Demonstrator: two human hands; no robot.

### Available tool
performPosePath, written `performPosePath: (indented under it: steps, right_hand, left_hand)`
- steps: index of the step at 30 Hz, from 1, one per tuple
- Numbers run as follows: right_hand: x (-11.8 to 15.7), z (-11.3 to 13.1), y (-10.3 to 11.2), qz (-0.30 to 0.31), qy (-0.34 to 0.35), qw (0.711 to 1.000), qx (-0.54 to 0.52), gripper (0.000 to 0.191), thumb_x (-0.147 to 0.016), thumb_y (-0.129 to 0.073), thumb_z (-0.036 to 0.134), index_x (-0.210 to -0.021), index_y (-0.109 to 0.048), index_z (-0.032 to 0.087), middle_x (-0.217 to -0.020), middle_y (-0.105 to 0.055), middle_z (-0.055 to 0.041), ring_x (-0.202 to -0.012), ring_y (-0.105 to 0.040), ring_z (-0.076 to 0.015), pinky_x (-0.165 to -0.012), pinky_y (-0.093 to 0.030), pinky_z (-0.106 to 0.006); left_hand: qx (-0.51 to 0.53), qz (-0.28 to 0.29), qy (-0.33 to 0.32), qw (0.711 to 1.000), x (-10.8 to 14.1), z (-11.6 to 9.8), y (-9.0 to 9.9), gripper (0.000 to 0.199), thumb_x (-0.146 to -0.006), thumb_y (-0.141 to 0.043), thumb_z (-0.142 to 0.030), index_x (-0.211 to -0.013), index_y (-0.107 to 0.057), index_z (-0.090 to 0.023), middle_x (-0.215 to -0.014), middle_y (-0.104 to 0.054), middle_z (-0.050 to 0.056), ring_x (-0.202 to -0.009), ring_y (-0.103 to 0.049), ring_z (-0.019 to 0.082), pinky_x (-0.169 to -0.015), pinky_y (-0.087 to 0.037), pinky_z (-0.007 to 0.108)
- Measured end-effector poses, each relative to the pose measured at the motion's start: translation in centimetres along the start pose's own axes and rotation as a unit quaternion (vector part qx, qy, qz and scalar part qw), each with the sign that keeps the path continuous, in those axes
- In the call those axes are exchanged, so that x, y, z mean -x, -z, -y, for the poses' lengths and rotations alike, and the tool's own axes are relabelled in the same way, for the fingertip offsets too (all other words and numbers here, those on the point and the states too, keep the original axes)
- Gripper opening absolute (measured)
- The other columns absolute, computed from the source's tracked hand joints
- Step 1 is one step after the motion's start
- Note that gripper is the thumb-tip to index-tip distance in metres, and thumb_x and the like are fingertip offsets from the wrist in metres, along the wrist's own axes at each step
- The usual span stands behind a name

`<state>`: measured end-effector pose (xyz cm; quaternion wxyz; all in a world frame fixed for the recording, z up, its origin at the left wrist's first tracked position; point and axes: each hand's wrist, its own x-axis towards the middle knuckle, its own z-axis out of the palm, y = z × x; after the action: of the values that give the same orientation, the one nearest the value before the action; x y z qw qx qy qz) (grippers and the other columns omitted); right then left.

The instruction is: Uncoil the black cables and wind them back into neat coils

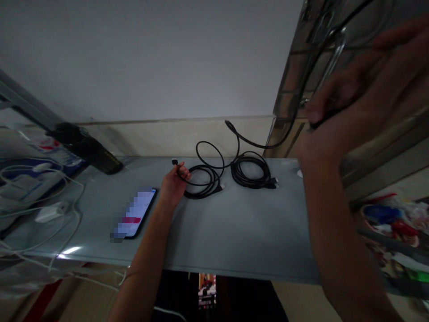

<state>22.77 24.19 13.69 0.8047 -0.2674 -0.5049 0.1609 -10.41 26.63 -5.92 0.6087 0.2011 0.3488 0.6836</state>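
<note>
On the grey table (pixel 248 241) lie two coils of black cable, a left coil (pixel 200 196) and a right coil (pixel 237 175), with plugs at their ends. My left hand (pixel 176 181) pinches a black cable end near its plug (pixel 174 162), beside the left coil. Raised at the upper right, my right hand (pixel 342 107) is closed around something dark, partly hidden and blurred. A loose stretch of black cable (pixel 268 146) rises from the coils towards the right side and passes behind that hand.
A phone (pixel 142 212) with a lit screen lies left of my left forearm. White cables and a white adapter (pixel 52 212) are at the far left, near a black object (pixel 89 150) leaning by the wall. Another lit phone (pixel 207 290) shows below the table edge. Colourful items (pixel 392 219) sit at right.
</note>
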Motion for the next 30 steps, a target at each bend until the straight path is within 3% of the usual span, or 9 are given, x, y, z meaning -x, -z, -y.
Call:
performPosePath:
  steps: [2,3,6,10,14,18,25,28,30]
  right_hand:
    - [1.6,-0.1,-1.9,-0.045,0.070,0.996,0.024,0.035,-0.124,-0.034,0.054,-0.111,-0.059,0.033,-0.092,-0.062,0.0000,-0.070,-0.066,-0.0137,-0.050,-0.037,-0.028]
    - [2.3,-0.5,-2.5,-0.022,0.088,0.995,0.039,0.030,-0.124,-0.040,0.050,-0.108,-0.057,0.031,-0.091,-0.061,-0.0001,-0.066,-0.061,-0.0134,-0.050,-0.037,-0.028]
    - [4.4,-2.4,-3.8,0.203,0.073,0.970,0.111,0.031,-0.124,-0.040,0.051,-0.111,-0.057,0.028,-0.096,-0.065,-0.0011,-0.072,-0.062,-0.0156,-0.061,-0.049,-0.030]
    - [8.4,-6.2,-5.4,0.460,0.062,0.853,0.239,0.032,-0.125,-0.037,0.041,-0.124,-0.062,0.021,-0.112,-0.074,-0.0070,-0.101,-0.072,-0.0215,-0.090,-0.057,-0.035]
    - [13.3,-9.3,-6.6,0.596,0.023,0.744,0.302,0.031,-0.124,-0.043,0.033,-0.140,-0.063,0.017,-0.134,-0.075,-0.0151,-0.120,-0.074,-0.0273,-0.098,-0.058,-0.037]
    - [16.4,-10.6,-6.6,0.643,0.001,0.696,0.319,0.039,-0.122,-0.045,0.024,-0.160,-0.051,0.017,-0.141,-0.074,-0.0167,-0.123,-0.076,-0.0288,-0.093,-0.061,-0.037]
    - [17.7,-11.0,-6.4,0.647,0.032,0.676,0.351,0.034,-0.123,-0.046,0.033,-0.142,-0.063,0.010,-0.131,-0.076,-0.0191,-0.119,-0.076,-0.0289,-0.098,-0.059,-0.038]
    - [18.0,-11.2,-6.4,0.670,0.055,0.647,0.361,0.042,-0.123,-0.045,0.040,-0.133,-0.070,0.008,-0.129,-0.075,-0.0197,-0.121,-0.074,-0.0298,-0.105,-0.057,-0.042]
    - [18.3,-11.4,-6.4,0.680,0.066,0.634,0.362,0.045,-0.123,-0.043,0.042,-0.130,-0.072,0.008,-0.128,-0.074,-0.0185,-0.121,-0.073,-0.0295,-0.107,-0.056,-0.043]
  left_hand:
    - [-0.006,0.004,0.003,1.000,-0.1,0.1,0.1,0.021,-0.112,-0.057,-0.018,-0.102,-0.076,-0.015,-0.075,-0.068,-0.001,-0.067,-0.068,0.010,-0.072,-0.059,0.023]
    - [-0.011,0.005,0.005,1.000,-0.2,0.2,0.2,0.021,-0.112,-0.058,-0.019,-0.102,-0.076,-0.015,-0.077,-0.071,0.000,-0.069,-0.070,0.011,-0.074,-0.060,0.024]
    - [-0.021,0.014,0.005,1.000,-0.3,0.5,0.2,0.024,-0.113,-0.056,-0.021,-0.100,-0.076,-0.016,-0.086,-0.078,0.005,-0.081,-0.076,0.015,-0.079,-0.063,0.026]
    - [-0.047,0.032,-0.001,0.998,-0.6,0.7,0.0,0.025,-0.113,-0.058,-0.025,-0.096,-0.074,-0.019,-0.094,-0.083,0.008,-0.089,-0.078,0.018,-0.085,-0.063,0.028]
    - [-0.041,0.021,-0.005,0.999,-0.8,0.7,-0.1,0.026,-0.113,-0.059,-0.025,-0.091,-0.073,-0.019,-0.086,-0.081,0.004,-0.079,-0.075,0.016,-0.082,-0.062,0.026]
    - [-0.058,0.000,0.007,0.998,-0.6,0.8,0.0,0.024,-0.110,-0.069,-0.032,-0.092,-0.074,-0.017,-0.085,-0.079,0.004,-0.074,-0.072,0.015,-0.075,-0.060,0.026]
    - [-0.167,0.052,-0.060,0.983,-0.2,1.2,0.2,0.031,-0.097,-0.080,-0.036,-0.074,-0.066,-0.020,-0.067,-0.053,-0.003,-0.060,-0.048,0.011,-0.064,-0.047,0.025]
    - [-0.256,0.016,-0.134,0.957,-0.4,1.3,0.4,0.029,-0.093,-0.079,-0.041,-0.075,-0.067,-0.021,-0.071,-0.057,-0.002,-0.062,-0.048,0.013,-0.063,-0.044,0.027]
    - [-0.348,-0.021,-0.209,0.914,-0.5,1.4,0.7,0.028,-0.092,-0.078,-0.046,-0.084,-0.071,-0.020,-0.074,-0.062,-0.001,-0.066,-0.052,0.015,-0.064,-0.043,0.028]
